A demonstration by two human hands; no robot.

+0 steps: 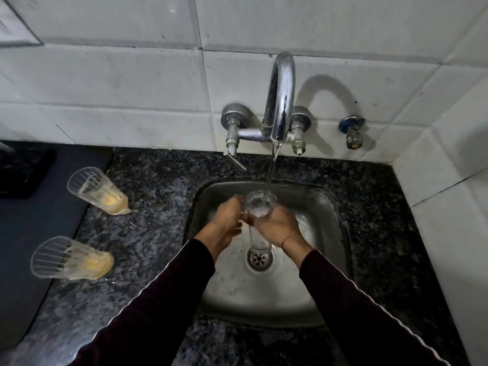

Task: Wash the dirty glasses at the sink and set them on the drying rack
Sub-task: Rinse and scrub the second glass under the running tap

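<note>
A clear glass [259, 204] stands upright over the steel sink [324, 207], its mouth under the running stream from the tap [281, 101]. My right hand [277, 228] grips the glass from the right side. My left hand [227, 217] holds it from the left, fingers up by the rim. Two dirty ribbed glasses with yellow residue stand on the granite counter to the left: one further back [99, 192], one nearer [70, 258].
A dark mat [31, 233] covers the counter's left part, with a black object [21, 170] at its far end. The drain [258, 258] sits in the sink's middle. A small valve [353, 133] juts from the tiled wall on the right.
</note>
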